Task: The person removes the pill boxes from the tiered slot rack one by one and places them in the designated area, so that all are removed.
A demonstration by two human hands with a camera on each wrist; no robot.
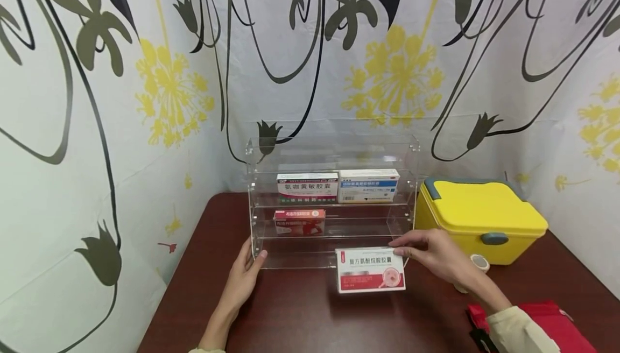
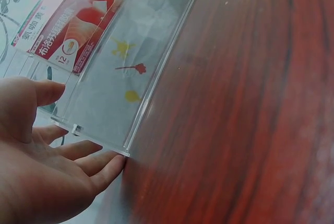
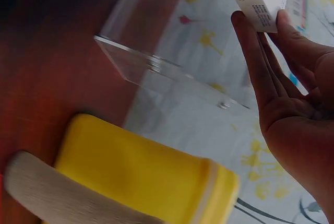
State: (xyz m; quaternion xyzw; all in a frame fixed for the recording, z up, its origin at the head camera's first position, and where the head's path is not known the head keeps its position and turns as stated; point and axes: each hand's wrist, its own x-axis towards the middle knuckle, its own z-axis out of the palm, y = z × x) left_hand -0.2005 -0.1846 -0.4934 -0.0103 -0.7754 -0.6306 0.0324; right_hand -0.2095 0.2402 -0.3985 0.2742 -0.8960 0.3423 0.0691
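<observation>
A clear acrylic display rack [image 1: 299,260] with stepped shelves stands on the table. My right hand [image 1: 436,256] pinches a white and red medicine box [image 1: 360,269] by its upper right corner, holding it in front of the rack's lowest shelf at the right. In the right wrist view, thumb and fingers pinch the end of this medicine box [image 3: 255,4]. My left hand [image 1: 240,276] rests its fairly straight fingers against the rack's lower left side. In the left wrist view, fingertips of the left hand [image 2: 57,166] touch the rack's side edge, the thumb apart from the fingers.
Two white medicine boxes [image 1: 307,187] share an upper shelf, and a red medicine box [image 1: 300,223] sits one shelf lower at the left. Right of the rack stands a yellow lidded case [image 1: 484,213], with a small white-topped round object [image 1: 479,261] before it. A red pouch [image 1: 552,320] lies front right.
</observation>
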